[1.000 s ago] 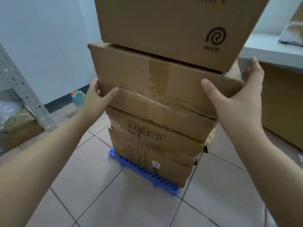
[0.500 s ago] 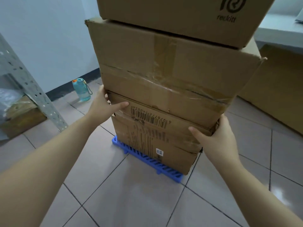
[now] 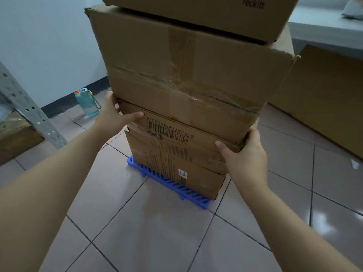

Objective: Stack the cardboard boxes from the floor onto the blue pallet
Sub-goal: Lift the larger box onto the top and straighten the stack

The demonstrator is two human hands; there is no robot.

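A stack of cardboard boxes stands on the blue pallet (image 3: pixel 172 186) on the tiled floor. At the bottom is a printed box (image 3: pixel 176 171), and on it a barcode box (image 3: pixel 198 130). Above that sits a large taped box (image 3: pixel 186 61), topped by a "reckitt" box (image 3: pixel 206 14) that the frame cuts off. My left hand (image 3: pixel 115 114) clasps the barcode box's left corner, thumb on its front face. My right hand (image 3: pixel 245 154) clasps its right corner, thumb on the front. Both arms are stretched out.
A teal water bottle (image 3: pixel 87 103) stands on the floor by the wall, left of the stack. A perforated metal shelf post (image 3: pixel 29 108) slants at the far left, with a box (image 3: pixel 15 134) under it. Flat cardboard (image 3: pixel 324 91) leans at the right below a grey ledge (image 3: pixel 324 30).
Both hands have dropped from the sides of the large taped box to the corners of the barcode box below it. The view has tilted downward.
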